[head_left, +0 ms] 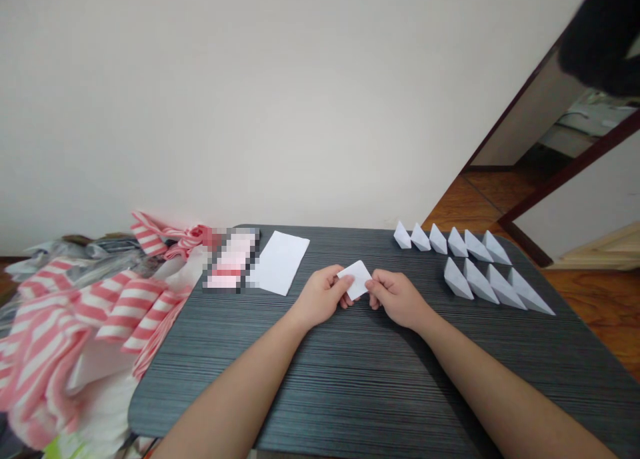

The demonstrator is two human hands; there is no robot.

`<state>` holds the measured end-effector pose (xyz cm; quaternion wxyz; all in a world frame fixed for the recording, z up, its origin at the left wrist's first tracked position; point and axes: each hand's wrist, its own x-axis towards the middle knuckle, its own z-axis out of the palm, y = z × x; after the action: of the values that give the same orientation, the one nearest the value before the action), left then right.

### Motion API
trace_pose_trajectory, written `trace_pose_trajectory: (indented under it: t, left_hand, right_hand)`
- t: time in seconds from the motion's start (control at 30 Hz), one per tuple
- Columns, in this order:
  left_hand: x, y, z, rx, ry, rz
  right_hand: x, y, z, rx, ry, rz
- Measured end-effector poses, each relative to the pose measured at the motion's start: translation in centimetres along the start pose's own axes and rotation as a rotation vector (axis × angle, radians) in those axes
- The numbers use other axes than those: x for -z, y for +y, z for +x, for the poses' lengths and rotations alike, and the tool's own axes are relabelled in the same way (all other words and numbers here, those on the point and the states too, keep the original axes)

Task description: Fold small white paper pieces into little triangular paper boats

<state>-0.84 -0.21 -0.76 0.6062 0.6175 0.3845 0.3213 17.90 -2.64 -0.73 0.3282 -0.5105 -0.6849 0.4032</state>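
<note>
Paper first: we're holding the small white paper point(358, 278) just above the middle of the table point(350, 386), between both hands. Grip: left hand point(320, 298) is clamping its left side, thumb lying over the top face; right hand point(400, 300) is pinching the right corner, thumb on top. Both closed, nothing slack.

For handling, we're wanting light, even pressure: thumbs pressing flat, corners lining up, no tugging between hands or the sheet's creasing off line. Pressing any fold against the tabletop should be giving a sharper edge than squeezing in the air.

Folded paper shapes, back row point(457, 243) of six and front row point(477, 282) of four, are standing toward the far right corner, well apart from us. White sheets point(280, 266) are lying near the far left corner, beside a pixelated item point(233, 259) we're not making out.

Also not seeing: the paper's underside, its layers, most fingertips beneath. Near table edge and forearms are running out of frame.
</note>
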Motion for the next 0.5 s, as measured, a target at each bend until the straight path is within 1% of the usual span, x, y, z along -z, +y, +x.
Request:
trace_pose_trajectory:
  t: [0.23, 0.37, 0.5]
  left_hand:
    - [0.36, -0.14, 0.00, -0.019, -0.018, -0.014]
    - [0.44, -0.12, 0.02, -0.011, -0.027, -0.062]
    - [0.41, 0.06, -0.01, -0.024, -0.033, -0.018]
  right_hand:
    - [-0.07, 0.25, 0.00, -0.004, -0.011, 0.048]
    - [0.06, 0.00, -0.06, 0.006, -0.003, -0.003]
    - [0.15, 0.01, -0.01, 0.020, -0.025, -0.053]
